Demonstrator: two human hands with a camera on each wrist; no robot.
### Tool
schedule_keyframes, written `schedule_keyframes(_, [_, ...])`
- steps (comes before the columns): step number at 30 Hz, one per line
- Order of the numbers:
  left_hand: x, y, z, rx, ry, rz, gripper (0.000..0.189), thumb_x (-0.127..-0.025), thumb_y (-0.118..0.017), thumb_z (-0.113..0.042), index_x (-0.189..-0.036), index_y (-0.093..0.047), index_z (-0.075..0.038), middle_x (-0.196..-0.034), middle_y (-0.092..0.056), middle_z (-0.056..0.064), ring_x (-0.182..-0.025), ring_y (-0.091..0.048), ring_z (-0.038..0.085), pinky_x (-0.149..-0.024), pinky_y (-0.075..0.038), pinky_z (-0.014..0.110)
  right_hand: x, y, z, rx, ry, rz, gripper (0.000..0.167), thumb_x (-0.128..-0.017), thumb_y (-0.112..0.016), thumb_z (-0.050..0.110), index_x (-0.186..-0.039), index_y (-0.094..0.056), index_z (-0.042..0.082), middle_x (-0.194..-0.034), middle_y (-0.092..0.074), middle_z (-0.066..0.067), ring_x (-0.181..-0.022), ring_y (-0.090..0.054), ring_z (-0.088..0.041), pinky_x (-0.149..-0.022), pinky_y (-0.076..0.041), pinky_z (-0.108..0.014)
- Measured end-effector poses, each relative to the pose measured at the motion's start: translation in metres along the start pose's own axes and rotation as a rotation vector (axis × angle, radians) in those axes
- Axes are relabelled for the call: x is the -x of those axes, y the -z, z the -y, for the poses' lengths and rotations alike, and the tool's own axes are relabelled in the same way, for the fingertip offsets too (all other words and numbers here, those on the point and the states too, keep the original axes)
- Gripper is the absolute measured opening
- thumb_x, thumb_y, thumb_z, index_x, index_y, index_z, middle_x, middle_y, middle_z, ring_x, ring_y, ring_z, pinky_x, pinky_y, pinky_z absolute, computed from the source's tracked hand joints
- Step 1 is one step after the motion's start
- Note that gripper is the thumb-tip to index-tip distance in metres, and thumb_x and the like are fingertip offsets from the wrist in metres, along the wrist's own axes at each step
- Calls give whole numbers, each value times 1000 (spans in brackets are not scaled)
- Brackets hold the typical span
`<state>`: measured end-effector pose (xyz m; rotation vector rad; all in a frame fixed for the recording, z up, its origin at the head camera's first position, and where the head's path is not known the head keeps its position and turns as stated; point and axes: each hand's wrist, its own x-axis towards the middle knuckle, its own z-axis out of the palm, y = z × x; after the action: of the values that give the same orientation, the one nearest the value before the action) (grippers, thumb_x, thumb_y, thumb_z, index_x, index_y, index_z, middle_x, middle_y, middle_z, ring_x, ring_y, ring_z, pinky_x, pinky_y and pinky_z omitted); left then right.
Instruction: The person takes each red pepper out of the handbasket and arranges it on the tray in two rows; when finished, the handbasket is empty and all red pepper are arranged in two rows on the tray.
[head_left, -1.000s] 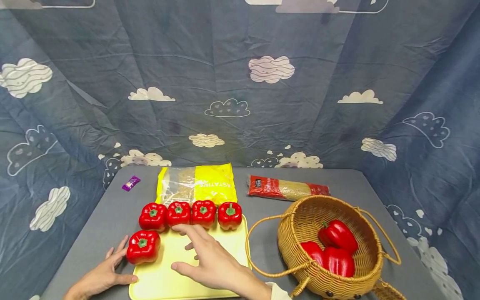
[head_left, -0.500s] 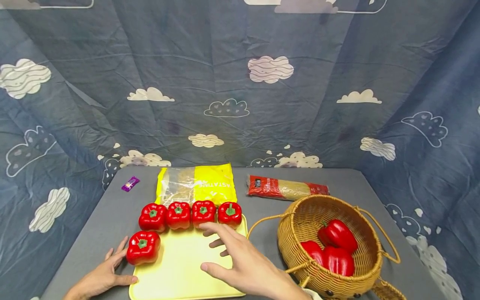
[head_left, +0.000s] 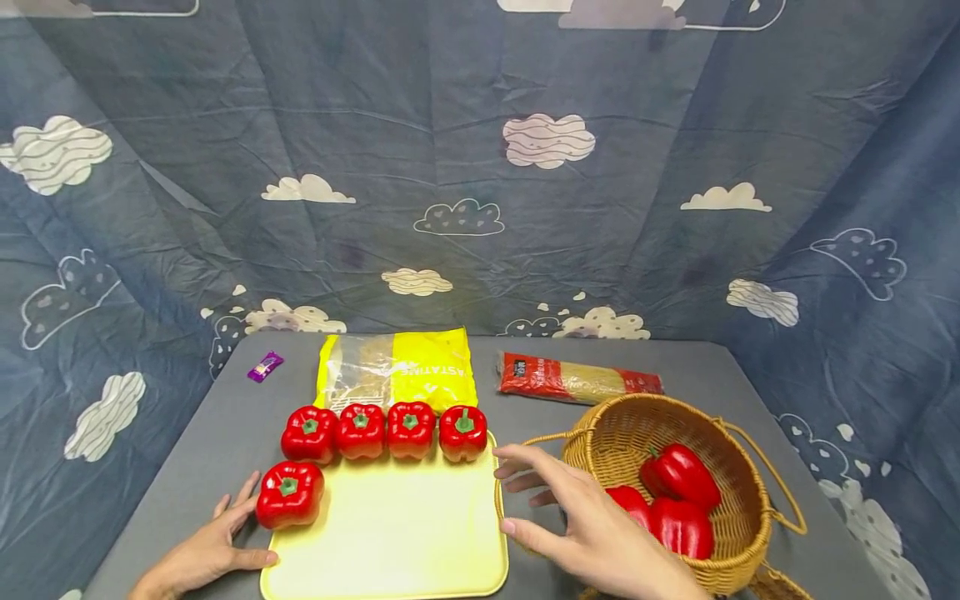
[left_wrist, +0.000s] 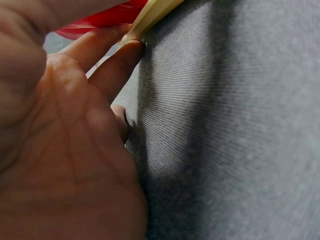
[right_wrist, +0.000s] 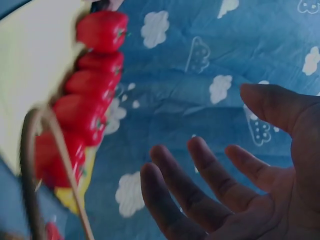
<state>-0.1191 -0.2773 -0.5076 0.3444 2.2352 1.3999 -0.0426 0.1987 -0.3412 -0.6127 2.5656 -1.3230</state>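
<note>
My left hand (head_left: 206,548) rests at the left edge of the pale yellow tray (head_left: 397,529), fingers extended, thumb at the rim and fingertips beside the nearest red bell pepper (head_left: 291,495). In the left wrist view its fingers (left_wrist: 117,70) lie along the tray's edge (left_wrist: 150,21). Several more red bell peppers (head_left: 361,431) line the tray's far side, green stems up. My right hand (head_left: 592,525) holds nothing; its fingers are spread and loosely bent. It hovers between the tray and a wicker basket (head_left: 581,450), overlapping the basket's left handle and front wall.
Three red peppers (head_left: 678,477) lie in the basket. Behind the tray is a yellow pasta bag (head_left: 431,367); right of it lies a red pack of noodles (head_left: 577,379). A small purple wrapped sweet (head_left: 266,367) sits back left. A cloud-print cloth (head_left: 480,275) hangs behind the table.
My right hand has moved right, from over the tray to the basket's left side. The left hand and the peppers keep their places.
</note>
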Motion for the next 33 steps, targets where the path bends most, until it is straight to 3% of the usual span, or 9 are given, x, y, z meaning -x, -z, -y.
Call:
schedule_keyframes(4, [0,-1,0,-3,-10,-12,84,-76,-82,-4,-143,-36,19,-155,13,44,-136,31,63,-102,27,75,13,20,-9,72,3,-2,51,-96,-66,45,-142,-45,37,-128,-61,15,-111,-64,-6,-92,-57,-31])
schedule_keyframes(7, [0,-1,0,-8,-10,-17,84,-77,-82,-5,-143,-36,18,-155,13,43,-136,31,63,-103,27,75,23,34,-18,130,54,-28,47,-96,-66,40,-140,-49,33,-126,-64,15,-110,-66,-6,-92,-57,-33])
schedule_keyframes(13, [-1,-1,1,-2,-39,-24,83,-76,-82,-5,-142,-38,18,-155,11,44,-138,26,64,-104,27,74,42,55,-33,196,68,-74,36,-96,-68,32,-130,-58,29,-122,-66,14,-109,-67,-8,-88,-58,-27])
schedule_keyframes(17, [0,-2,2,10,-44,-26,83,-75,-83,-5,-142,-38,18,-155,12,44,-139,25,64,-106,30,68,51,65,-47,213,81,-88,35,-96,-69,24,-130,-60,24,-122,-68,7,-106,-67,-9,-85,-58,-26])
schedule_keyframes(20, [0,-2,0,11,5,-10,86,-77,-82,-5,-145,-34,18,-156,14,42,-138,31,61,-106,30,69,59,75,-58,219,70,-99,36,-95,-69,20,-130,-61,19,-121,-69,5,-102,-68,-8,-81,-59,-26])
schedule_keyframes(25, [-1,-2,-2,-6,25,-3,86,-78,-82,-5,-145,-33,18,-156,14,42,-137,32,61,-103,25,75,67,92,-81,194,64,-78,35,-97,-66,12,-130,-60,17,-119,-69,3,-101,-69,-7,-78,-59,-24])
schedule_keyframes(33, [-1,-2,-3,-8,23,0,85,-78,-82,-4,-144,-33,19,-156,14,43,-138,30,62,-103,27,74,66,101,-103,191,-14,-19,35,-98,-65,17,-133,-58,15,-122,-68,-2,-104,-66,-1,-79,-59,-24])
